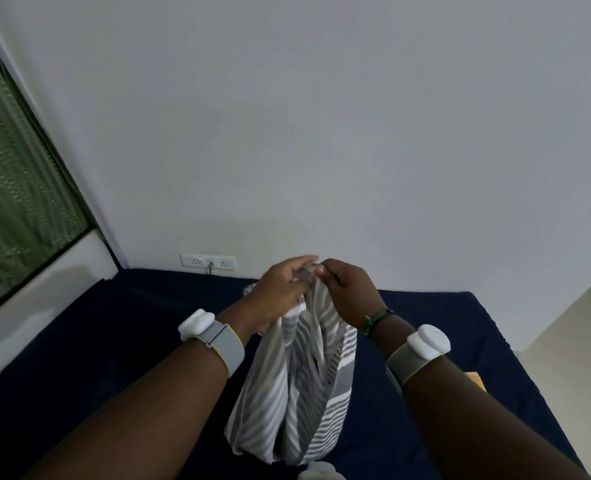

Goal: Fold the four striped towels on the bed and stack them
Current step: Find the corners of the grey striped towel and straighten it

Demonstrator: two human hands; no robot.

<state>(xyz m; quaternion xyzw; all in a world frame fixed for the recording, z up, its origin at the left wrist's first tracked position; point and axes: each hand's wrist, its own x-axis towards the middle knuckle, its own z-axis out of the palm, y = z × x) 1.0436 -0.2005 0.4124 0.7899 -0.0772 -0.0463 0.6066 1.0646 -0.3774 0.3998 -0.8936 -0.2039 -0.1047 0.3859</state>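
Left hand (280, 289) and right hand (347, 292) pinching striped towel (297, 393) top edge together, towel hanging toward 6 o'clock over navy bed (114, 341)

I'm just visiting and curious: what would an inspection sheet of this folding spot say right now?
Surface: bed with a dark blue cover.
Job's things: one grey-and-white striped towel held up, hanging in folds; other towels not clearly seen.
Clutter: tan object at the bed's right edge, unclear what; pale object at the bottom edge.
Grips: left hand and right hand pinch the towel's top edge close together; each wrist wears a band with a white device.
Cables: one plugged into the wall socket strip.
Surroundings: plain white wall; green curtain at left.
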